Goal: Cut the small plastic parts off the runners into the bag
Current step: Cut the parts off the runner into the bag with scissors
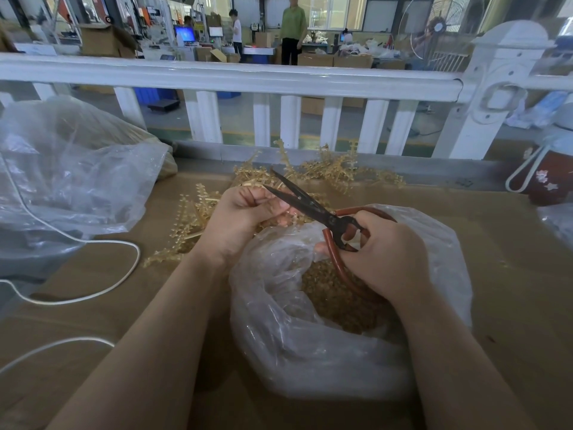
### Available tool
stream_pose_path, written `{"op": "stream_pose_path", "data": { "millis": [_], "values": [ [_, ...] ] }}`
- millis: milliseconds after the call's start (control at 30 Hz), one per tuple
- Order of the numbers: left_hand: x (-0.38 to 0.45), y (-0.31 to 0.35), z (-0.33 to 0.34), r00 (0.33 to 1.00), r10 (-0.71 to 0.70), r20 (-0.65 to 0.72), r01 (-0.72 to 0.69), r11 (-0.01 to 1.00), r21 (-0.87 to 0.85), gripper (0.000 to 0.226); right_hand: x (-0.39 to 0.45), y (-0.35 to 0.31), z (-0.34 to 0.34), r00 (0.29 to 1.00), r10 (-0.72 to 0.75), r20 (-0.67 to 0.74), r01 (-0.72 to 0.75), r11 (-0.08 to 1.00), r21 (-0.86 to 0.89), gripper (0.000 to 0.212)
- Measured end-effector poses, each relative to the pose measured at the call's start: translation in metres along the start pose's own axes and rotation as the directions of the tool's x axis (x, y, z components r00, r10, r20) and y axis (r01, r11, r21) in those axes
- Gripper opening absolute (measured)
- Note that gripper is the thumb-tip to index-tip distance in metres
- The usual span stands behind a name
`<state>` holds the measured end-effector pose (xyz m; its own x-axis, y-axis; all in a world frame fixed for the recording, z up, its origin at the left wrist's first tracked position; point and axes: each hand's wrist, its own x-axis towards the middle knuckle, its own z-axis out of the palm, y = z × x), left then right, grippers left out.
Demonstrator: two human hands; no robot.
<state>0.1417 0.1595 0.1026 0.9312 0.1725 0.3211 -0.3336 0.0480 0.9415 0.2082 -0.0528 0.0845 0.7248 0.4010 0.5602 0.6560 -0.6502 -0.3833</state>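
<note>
left hand [245, 212] pinches runner [286, 217] | above bag [310, 352] | scissors [297, 200] beside

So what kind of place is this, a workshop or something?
Most likely a plastics factory floor: a heap of moulded runners on a cardboard-covered bench, stacked cartons and machine screens beyond a white railing.

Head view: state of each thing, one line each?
scissors: blades open, handles gripped by right hand
left hand: pinching a runner near the blades
bag: mouth open, partly filled with cut parts
runner pile: loose heap on the table, uncut
large bag: slumped at the left, contents unclear
white cable: slack, looped on the table
</note>
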Motion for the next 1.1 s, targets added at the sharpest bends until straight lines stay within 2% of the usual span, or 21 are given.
{"op": "stream_pose_path", "data": {
  "millis": [367,533,667,900,1100],
  "values": [
    [0.0,0.0,0.001,0.999,0.015,-0.032,-0.013,0.999,0.039,0.011,0.002,0.0,0.001,1.0,0.008,0.023,-0.007,1.0,-0.02,0.061],
    [0.001,-0.001,0.001,0.999,0.01,-0.035,-0.009,0.999,0.04,0.01,0.001,-0.001,0.001,1.0,0.01,0.019,-0.01,1.0,0.012,0.074],
    [0.002,-0.001,0.001,0.999,0.023,-0.03,-0.022,0.999,0.029,0.01,0.001,0.0,0.002,1.0,0.019,0.02,-0.02,1.0,0.023,0.075],
    [0.002,0.0,0.007,0.999,0.045,0.013,-0.046,0.986,0.161,0.01,-0.001,0.001,0.0,1.0,0.008,-0.014,-0.007,1.0,0.011,0.048],
    [0.0,0.003,0.011,0.997,0.066,0.029,-0.07,0.975,0.209,0.019,0.0,0.0,-0.001,1.0,-0.01,0.016,0.01,0.999,-0.049,0.043]
  ]
}}
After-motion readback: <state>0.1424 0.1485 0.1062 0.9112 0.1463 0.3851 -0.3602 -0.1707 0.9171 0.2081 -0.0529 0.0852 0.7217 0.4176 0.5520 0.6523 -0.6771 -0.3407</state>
